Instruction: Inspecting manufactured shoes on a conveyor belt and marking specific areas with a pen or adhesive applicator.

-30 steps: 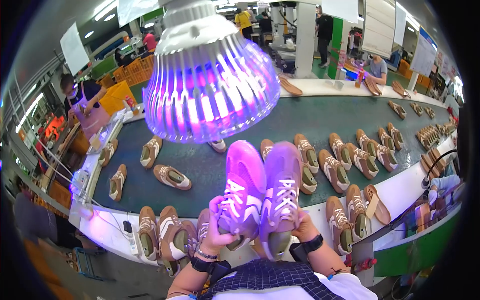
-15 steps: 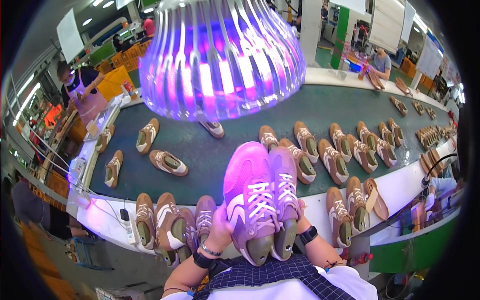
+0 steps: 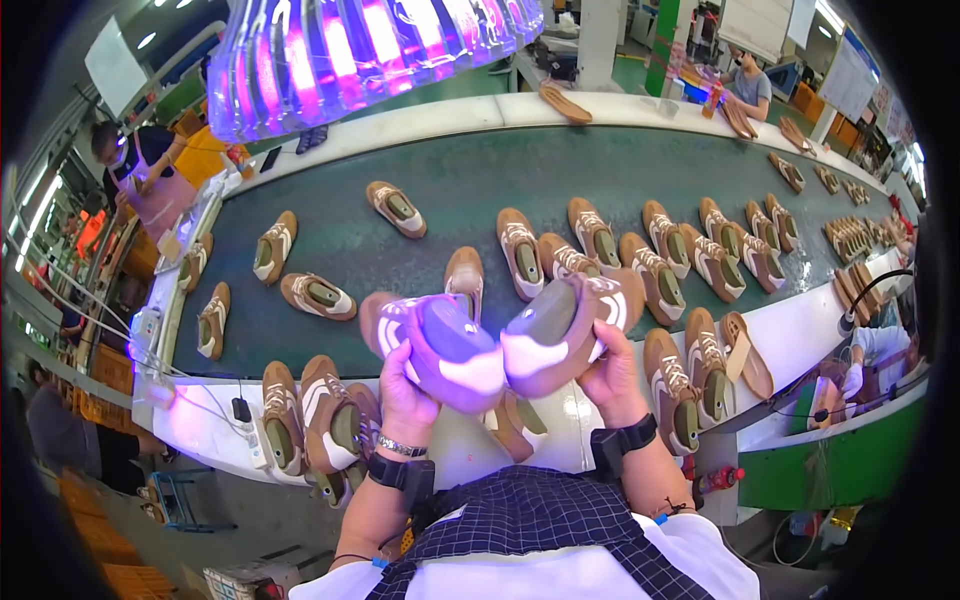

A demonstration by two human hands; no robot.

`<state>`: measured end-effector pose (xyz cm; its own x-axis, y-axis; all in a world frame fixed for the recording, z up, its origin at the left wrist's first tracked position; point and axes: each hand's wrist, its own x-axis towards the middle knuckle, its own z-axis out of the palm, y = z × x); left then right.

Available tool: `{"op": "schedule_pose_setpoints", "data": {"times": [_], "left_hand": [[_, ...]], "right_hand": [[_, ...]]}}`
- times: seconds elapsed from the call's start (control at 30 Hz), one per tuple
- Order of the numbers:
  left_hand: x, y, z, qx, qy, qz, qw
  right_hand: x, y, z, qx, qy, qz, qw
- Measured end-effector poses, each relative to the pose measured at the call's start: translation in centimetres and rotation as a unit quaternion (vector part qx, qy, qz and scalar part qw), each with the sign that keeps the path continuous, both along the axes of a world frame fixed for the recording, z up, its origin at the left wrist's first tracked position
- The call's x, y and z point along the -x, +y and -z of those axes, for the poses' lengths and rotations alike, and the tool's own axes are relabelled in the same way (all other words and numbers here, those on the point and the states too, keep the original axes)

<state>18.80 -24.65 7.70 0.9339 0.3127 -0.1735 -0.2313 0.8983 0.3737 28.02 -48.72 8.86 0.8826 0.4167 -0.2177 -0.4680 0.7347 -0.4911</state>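
In my left hand (image 3: 408,400) is a brown sneaker (image 3: 470,375) with a white heel patch, its toe pointing out to the left. My right hand (image 3: 612,380) grips a matching sneaker (image 3: 545,365), its toe pointing right. Their heels face me and nearly meet in the middle; whether they touch I cannot tell. Olive-green shoe forms fill both openings, the left one tinted violet by light. Below the pair, part of another sneaker (image 3: 517,428) shows on the white ledge. Fingers of both hands are partly hidden behind the shoes.
A glowing violet lamp (image 3: 370,60) hangs at the upper left. Many similar sneakers stand on the green conveyor belt (image 3: 400,260). More sneakers (image 3: 283,415) line the white ledge, with an insole-like brown sole (image 3: 748,355) at right. Co-workers (image 3: 745,85) sit or stand around.
The two sneakers were side by side, toes up and laces showing; now they are turned heel to heel with toes outward. The lamp sits higher and farther left in view.
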Motion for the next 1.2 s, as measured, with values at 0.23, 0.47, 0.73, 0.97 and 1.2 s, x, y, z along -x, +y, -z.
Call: {"op": "schedule_pose_setpoints", "data": {"times": [0.23, 0.47, 0.73, 0.97, 1.2], "left_hand": [[1.2, -0.5, 0.5, 0.011, 0.102, -0.067, 0.992], [1.5, -0.5, 2.0, 0.020, 0.128, -0.082, 0.988], [1.6, -0.8, 1.6, 0.004, 0.128, -0.085, 0.988], [1.5, -1.2, 1.5, 0.003, 0.141, -0.090, 0.986], [1.6, -1.7, 1.5, 0.019, 0.134, -0.089, 0.987]], "right_hand": [[2.4, 0.1, -0.9, 0.061, 0.021, 0.050, 0.997], [3.2, 0.5, 0.1, 0.061, 0.030, 0.053, 0.996], [3.4, 0.3, 0.5, 0.058, 0.019, 0.058, 0.996], [3.4, 0.3, 0.5, 0.034, 0.031, 0.049, 0.998], [3.8, 0.1, 0.5, 0.056, 0.045, 0.063, 0.995]]}}
